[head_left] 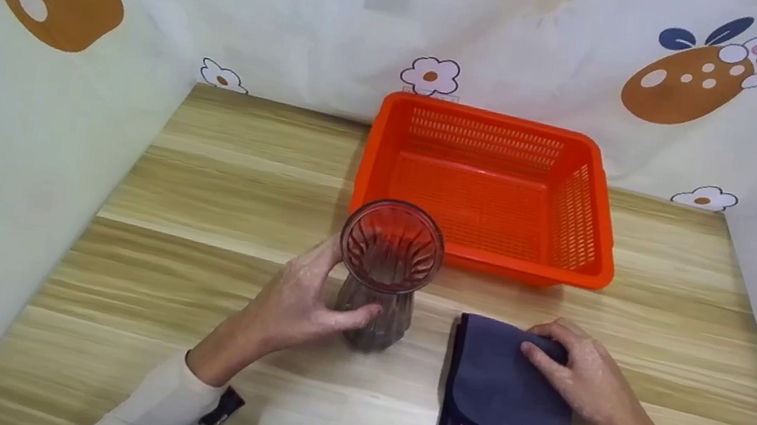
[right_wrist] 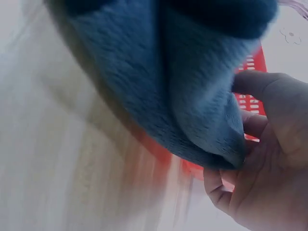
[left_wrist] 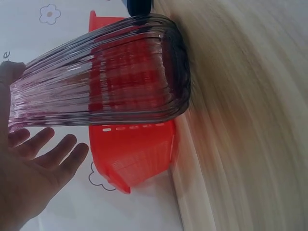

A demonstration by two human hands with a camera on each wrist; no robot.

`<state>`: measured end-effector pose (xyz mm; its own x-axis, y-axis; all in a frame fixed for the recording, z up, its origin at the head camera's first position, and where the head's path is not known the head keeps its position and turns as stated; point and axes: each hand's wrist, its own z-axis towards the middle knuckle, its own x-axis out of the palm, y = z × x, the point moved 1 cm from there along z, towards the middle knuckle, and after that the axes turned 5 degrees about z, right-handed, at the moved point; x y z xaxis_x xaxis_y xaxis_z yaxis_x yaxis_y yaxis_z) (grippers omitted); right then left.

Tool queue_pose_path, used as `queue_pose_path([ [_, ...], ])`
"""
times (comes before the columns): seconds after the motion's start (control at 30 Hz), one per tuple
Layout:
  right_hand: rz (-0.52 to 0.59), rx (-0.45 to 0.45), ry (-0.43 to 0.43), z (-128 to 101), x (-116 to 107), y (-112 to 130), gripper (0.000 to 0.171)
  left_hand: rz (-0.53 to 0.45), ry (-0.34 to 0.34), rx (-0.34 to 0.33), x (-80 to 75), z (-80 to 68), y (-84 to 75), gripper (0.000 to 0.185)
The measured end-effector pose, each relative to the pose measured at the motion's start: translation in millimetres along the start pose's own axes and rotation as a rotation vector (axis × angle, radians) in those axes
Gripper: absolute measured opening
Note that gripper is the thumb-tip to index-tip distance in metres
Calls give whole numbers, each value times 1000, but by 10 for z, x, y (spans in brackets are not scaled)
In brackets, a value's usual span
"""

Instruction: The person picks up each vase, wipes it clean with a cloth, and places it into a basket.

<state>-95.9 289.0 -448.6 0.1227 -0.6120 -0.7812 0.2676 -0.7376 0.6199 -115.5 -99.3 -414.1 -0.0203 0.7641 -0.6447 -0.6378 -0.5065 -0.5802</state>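
Observation:
A clear ribbed glass vase with a flared rim stands upright in front of the basket. My left hand holds it from the left side, thumb across its front and a finger behind the neck. In the left wrist view the other fingers spread loosely beside the vase, whose thick base is close over the table. My right hand pinches the upper right edge of a folded dark grey cloth with black trim, a loop and a pink inner layer. In the right wrist view the cloth sags in folds.
An orange-red slotted basket stands at the back of the wood-grain table, just behind the vase. Printed fabric walls enclose the table at the back and both sides.

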Motion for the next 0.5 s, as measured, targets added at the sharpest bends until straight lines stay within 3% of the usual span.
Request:
queue_pose_path([
  [0.17,35,36,86,-32,-38,36,28,-45,30,-31,3,6,-30,73],
  [0.37,52,15,78,-41,-113,62,13,-72,49,-45,-22,61,-34,74],
  [0.5,143,37,170,-54,-204,91,14,-76,55,-44,-23,57,-28,77],
])
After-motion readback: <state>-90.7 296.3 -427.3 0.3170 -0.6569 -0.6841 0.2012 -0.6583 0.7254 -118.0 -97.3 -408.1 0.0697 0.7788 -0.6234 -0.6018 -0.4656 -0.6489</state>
